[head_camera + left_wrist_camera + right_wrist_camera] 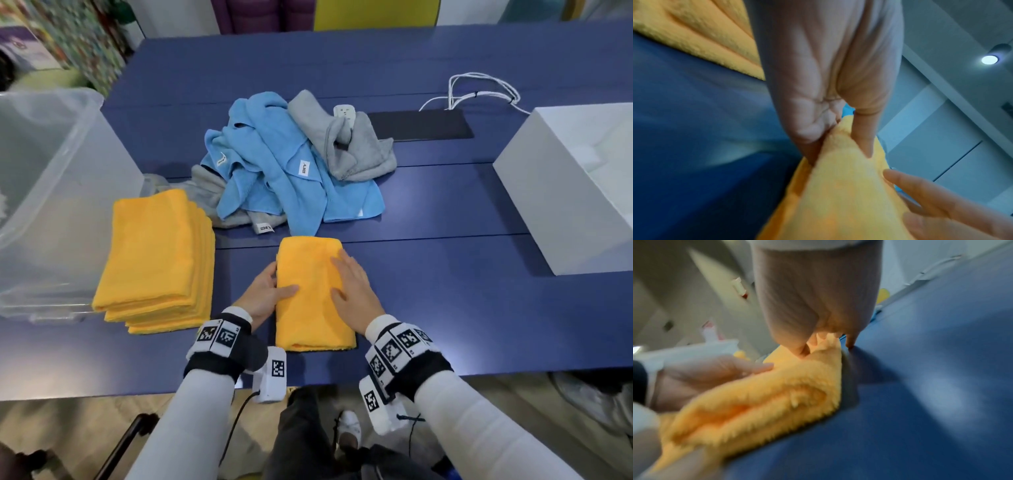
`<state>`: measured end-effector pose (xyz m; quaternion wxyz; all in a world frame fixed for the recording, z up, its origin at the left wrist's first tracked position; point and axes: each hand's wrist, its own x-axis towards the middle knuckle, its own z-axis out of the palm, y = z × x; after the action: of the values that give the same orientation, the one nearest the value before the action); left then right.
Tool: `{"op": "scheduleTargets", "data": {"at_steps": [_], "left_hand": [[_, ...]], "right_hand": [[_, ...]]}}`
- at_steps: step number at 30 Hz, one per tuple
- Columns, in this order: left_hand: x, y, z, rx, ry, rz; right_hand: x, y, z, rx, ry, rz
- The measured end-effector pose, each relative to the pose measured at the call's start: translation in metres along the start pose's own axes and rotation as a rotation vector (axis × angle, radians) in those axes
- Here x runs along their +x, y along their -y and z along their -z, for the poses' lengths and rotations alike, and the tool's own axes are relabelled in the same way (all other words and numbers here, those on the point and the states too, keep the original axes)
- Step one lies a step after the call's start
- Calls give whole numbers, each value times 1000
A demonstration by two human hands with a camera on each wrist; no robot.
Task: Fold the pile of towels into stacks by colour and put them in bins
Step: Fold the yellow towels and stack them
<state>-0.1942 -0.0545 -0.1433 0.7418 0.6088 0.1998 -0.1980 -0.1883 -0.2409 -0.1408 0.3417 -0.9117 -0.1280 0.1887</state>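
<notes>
At 6 o'clock on the tabletop (445, 291), the folded orange towel (308, 308) lies flat. The left hand (263, 294) grasps its left edge, thumb on top, fingers (809, 129) tucked beneath. The right hand (356, 291) rests released and flat on the cloth. Judged step: transfer to the orange stack (154, 257) at 9 o'clock. Slide both hands under, lift level, align edges. Blue and grey towels (291, 161) remain unfolded at 12 o'clock; the clear bin (51, 171) stands beyond the stack.
</notes>
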Motion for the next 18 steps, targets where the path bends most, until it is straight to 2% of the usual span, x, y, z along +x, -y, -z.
{"op": "scheduleTargets", "data": {"at_steps": [2, 4, 6, 8, 10, 12, 15, 18], "left_hand": [[1, -4, -6, -68, -10, -20], [3, -3, -10, -115, -5, -6], [6, 0, -13, -70, -30, 22], [10, 2, -11, 114, -92, 15], [13, 0, -8, 391, -159, -33], [12, -3, -7, 620, -297, -55], [4, -5, -16, 779, -499, 34], [0, -4, -29, 847, -500, 130]], "right_hand": [[3, 3, 8, 102, -93, -70], [6, 3, 10, 56, -87, -76], [8, 1, 8, -60, -54, -63], [9, -1, 6, -157, -48, -64], [9, 0, 6, -162, -75, -85], [9, 1, 6, -129, -106, -120], [12, 2, 10, 65, -153, -231], [18, 2, 15, 298, -110, -389]]}}
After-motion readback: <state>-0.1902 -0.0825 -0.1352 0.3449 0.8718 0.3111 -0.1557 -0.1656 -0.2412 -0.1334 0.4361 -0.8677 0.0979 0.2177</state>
